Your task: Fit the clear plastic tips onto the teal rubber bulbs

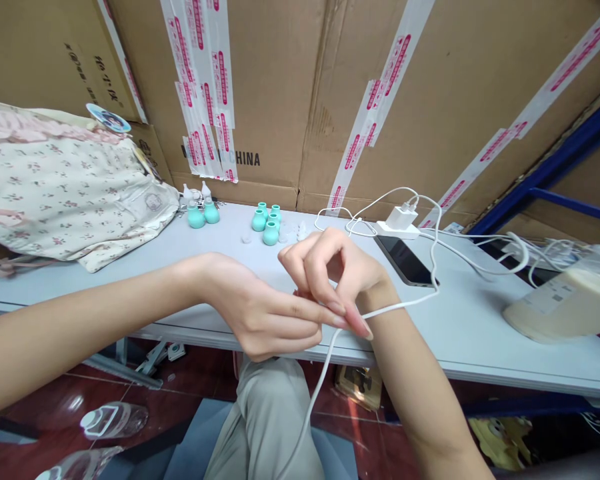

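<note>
My left hand and my right hand meet over the front edge of the pale table. Both have their fingers curled and pinched together on a thin white cable. The cable runs from my fingers up to the right toward a white charger and also hangs down past my knee. Just what the fingertips grip is partly hidden by the fingers. A dark phone lies flat on the table just beyond my right hand.
Several small teal bottles stand at the back of the table, two more beside a floral cloth bag at left. Taped cardboard boxes form the back wall. More white cables and a wrapped cream object lie at right.
</note>
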The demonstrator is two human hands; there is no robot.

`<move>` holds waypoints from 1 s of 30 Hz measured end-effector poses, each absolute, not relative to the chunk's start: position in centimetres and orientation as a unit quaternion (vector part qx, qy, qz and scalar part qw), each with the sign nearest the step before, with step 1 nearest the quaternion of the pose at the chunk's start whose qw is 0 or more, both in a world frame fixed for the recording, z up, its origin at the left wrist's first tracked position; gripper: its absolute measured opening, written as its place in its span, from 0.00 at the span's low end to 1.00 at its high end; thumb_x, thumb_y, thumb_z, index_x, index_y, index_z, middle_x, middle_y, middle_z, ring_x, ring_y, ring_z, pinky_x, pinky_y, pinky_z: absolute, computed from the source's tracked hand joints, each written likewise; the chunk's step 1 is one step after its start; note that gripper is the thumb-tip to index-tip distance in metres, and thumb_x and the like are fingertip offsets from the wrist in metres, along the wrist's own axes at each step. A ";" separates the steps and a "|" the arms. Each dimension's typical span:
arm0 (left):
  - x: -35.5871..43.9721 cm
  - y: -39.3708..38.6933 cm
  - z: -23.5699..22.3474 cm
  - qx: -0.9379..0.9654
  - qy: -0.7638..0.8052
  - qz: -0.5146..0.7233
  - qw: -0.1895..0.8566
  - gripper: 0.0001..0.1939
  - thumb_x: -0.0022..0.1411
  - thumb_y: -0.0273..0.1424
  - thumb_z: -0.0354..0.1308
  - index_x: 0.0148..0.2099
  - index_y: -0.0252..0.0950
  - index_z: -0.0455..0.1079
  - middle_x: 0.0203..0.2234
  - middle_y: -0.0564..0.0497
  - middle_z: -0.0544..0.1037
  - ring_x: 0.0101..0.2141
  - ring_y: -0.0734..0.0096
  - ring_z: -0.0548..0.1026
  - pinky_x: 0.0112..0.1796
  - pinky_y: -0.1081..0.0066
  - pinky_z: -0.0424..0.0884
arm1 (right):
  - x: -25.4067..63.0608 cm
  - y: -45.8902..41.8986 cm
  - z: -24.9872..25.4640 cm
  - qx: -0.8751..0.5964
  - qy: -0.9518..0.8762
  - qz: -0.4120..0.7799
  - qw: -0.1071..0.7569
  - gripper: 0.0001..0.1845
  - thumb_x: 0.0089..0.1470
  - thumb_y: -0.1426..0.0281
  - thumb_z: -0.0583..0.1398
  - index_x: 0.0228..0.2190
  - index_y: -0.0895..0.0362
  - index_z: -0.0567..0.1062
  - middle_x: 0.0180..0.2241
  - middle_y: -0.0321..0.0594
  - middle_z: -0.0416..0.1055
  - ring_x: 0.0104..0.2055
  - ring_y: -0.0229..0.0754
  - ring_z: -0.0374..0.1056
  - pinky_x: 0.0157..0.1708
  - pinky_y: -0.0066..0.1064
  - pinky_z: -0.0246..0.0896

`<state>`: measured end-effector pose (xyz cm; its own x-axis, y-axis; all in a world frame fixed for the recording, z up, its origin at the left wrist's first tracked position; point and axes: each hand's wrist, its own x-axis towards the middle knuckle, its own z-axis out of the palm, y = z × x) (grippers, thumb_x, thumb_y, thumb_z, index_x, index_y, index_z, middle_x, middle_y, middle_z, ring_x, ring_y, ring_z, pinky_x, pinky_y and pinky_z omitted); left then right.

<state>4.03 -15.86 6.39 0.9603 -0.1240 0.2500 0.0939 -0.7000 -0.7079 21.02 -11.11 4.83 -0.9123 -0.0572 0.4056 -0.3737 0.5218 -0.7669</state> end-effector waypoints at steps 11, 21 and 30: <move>3.6 -15.9 5.9 -0.916 0.057 -0.147 0.368 0.08 0.54 0.33 0.52 0.31 0.44 0.73 0.27 0.55 0.78 0.38 0.68 0.77 0.49 0.67 0.74 | 21.1 -11.0 5.0 0.132 -0.858 0.477 0.134 0.29 0.47 0.46 0.59 0.19 0.61 0.66 0.24 0.34 0.57 0.27 0.30 0.50 0.26 0.26 0.47; 3.7 -16.1 7.2 -0.903 0.145 -0.200 0.352 0.09 0.56 0.29 0.50 0.29 0.42 0.72 0.26 0.57 0.76 0.38 0.74 0.76 0.56 0.74 0.67 | 20.5 -10.8 4.5 0.139 -0.832 0.478 0.245 0.29 0.44 0.45 0.61 0.22 0.62 0.68 0.25 0.33 0.56 0.29 0.30 0.54 0.28 0.23 0.54; 3.8 -16.0 7.3 -0.868 0.192 -0.246 0.386 0.10 0.53 0.26 0.50 0.25 0.42 0.71 0.27 0.56 0.77 0.41 0.72 0.76 0.58 0.74 0.64 | 20.2 -11.3 4.1 0.148 -0.776 0.531 0.307 0.27 0.41 0.49 0.64 0.19 0.60 0.65 0.22 0.30 0.55 0.26 0.29 0.52 0.27 0.23 0.53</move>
